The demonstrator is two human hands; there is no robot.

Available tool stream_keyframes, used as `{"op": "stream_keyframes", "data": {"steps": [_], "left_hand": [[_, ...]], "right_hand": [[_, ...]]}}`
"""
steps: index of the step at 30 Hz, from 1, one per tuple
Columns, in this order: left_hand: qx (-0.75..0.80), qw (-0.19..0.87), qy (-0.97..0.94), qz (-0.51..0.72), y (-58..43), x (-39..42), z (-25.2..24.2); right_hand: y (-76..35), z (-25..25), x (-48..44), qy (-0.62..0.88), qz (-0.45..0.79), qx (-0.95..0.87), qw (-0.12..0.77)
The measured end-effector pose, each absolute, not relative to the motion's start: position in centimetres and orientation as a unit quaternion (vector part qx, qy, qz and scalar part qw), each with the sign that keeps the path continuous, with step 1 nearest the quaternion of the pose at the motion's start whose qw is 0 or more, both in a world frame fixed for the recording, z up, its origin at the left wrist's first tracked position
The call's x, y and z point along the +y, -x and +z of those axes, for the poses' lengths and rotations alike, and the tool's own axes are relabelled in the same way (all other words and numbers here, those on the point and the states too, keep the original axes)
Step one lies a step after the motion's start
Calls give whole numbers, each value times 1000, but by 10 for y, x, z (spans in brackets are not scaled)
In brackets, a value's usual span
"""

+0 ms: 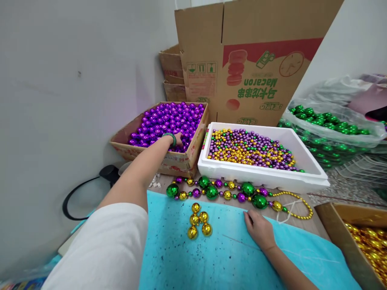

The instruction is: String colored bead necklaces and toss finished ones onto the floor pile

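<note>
My left hand (177,141) reaches into the cardboard box of shiny purple balls (169,121); a green bangle circles its wrist, and its fingertips are hidden among the balls. My right hand (259,228) rests on the turquoise cloth (193,262), its fingers bent, near the far edge. Several gold balls (194,219) lie in a cluster on the cloth between my arms. Beyond the cloth, a bead necklace of green, purple and gold balls (212,192) stretches across the table, with small gold beads (305,201) looping at its right end.
A white foam box (263,175) of small mixed beads stands right of the purple balls. A large cardboard carton (242,24) rises behind. Green balls (329,121) fill a plastic bag at the right; gold balls (369,245) fill a box at the lower right.
</note>
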State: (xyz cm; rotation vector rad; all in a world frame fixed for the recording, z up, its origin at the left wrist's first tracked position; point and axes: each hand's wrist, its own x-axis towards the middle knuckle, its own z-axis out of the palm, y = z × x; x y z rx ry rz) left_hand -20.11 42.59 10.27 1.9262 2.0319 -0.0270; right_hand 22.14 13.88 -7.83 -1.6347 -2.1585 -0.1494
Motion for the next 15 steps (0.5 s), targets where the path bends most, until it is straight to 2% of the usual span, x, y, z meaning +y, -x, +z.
{"op": "stream_keyframes", "data": {"steps": [3,15], "left_hand": [[709,201,-676,-15,192,429,106],[689,218,-690,40,147,454,118]], "right_hand": [[-221,-80,139,585,-65,-779,218],[-221,-78,140,575,-57,-782,232]]}}
